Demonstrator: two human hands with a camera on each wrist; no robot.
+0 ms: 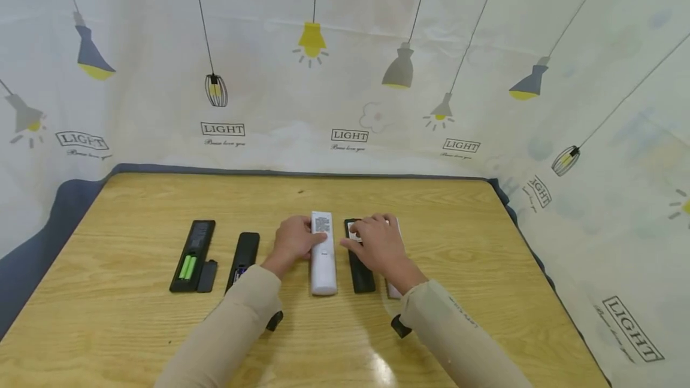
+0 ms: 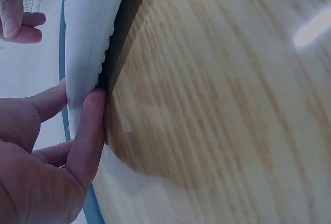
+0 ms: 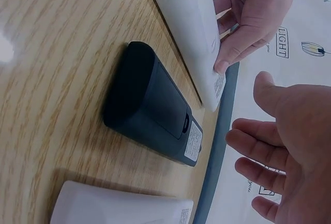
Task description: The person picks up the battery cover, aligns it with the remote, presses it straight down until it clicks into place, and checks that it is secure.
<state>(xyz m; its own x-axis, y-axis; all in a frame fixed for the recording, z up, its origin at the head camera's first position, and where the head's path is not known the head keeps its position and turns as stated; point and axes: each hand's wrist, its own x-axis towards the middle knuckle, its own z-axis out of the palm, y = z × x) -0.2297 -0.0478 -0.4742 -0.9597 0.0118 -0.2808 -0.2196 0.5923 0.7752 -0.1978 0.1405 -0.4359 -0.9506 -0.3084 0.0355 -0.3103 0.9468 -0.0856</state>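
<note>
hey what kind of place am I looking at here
Possibly a makeshift indoor workspace or filming corner: a wood-grain table in front of a wrinkled, lamp-printed backdrop, with several remote controls side by side.

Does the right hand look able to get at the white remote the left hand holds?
Probably yes: the right hand looks empty and close by, and the left hand grips the white remote toward its far end, leaving the near end uncovered.

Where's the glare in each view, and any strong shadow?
Head: glare on the table at the picture's bottom, right of centre; left wrist: glare at upper right, dark shadow along the white remote; right wrist: bright glare at the left edge.
</note>
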